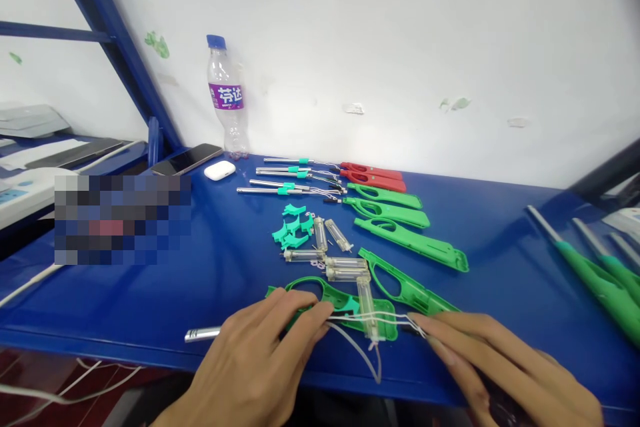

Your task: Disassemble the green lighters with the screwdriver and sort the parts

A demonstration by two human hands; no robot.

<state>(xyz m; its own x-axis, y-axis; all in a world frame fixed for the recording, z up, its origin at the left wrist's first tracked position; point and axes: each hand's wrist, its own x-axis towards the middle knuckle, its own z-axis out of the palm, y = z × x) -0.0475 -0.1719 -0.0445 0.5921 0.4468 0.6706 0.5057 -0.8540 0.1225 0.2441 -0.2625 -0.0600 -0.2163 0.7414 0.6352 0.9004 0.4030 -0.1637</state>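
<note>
Pinching wires (390, 313), right hand (510, 360) nearly closed

The left hand (265, 350) curls palm-down, and the right hand (510, 363) points leftward, pinching.

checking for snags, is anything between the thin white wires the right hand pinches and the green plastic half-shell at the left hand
Yes: a clear plastic cylinder lies across the right end of the green plastic half-shell, with the thin white wires crossing over it to the right hand. Whether they touch is unclear.
</note>
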